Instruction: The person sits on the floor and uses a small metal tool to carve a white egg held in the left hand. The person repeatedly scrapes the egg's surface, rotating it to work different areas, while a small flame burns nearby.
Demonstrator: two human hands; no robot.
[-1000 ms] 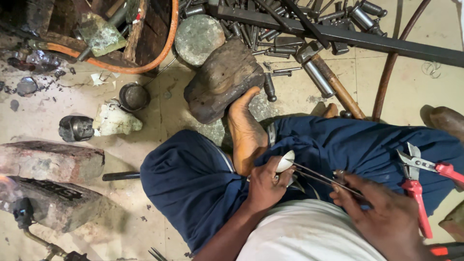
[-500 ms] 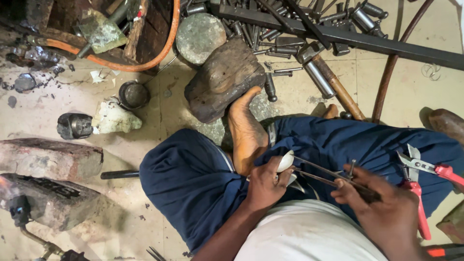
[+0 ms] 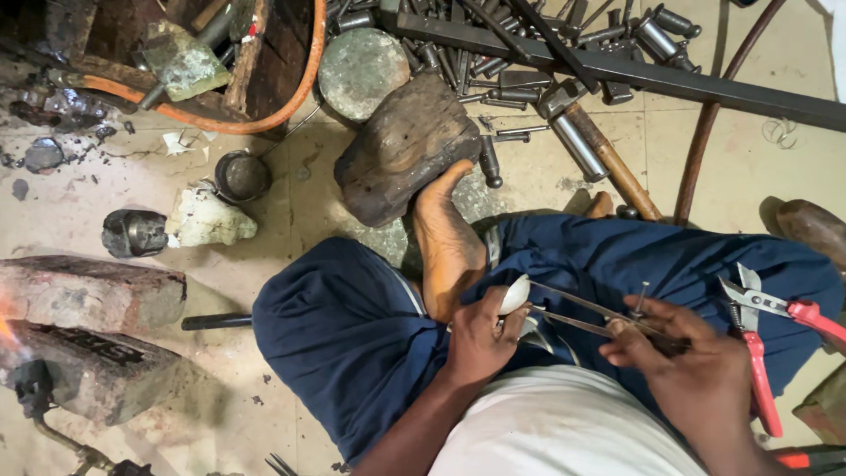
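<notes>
Tiled workshop floor (image 3: 793,97) lay littered with steel punches (image 3: 493,79), a hammer (image 3: 599,154) and a worn wooden block (image 3: 401,145). Over the lap, the left hand (image 3: 480,339) was closed around a small pale shell-like piece (image 3: 515,295), while the right hand (image 3: 683,353) pinched long tweezers (image 3: 586,316) onto it. Seemingly a fitting step, it wanted steady, fine pressure next.

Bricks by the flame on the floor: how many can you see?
2. One brick lies at the left edge, and a darker brick sits just below it, beside the small flame. Others may lie outside the view.
</notes>
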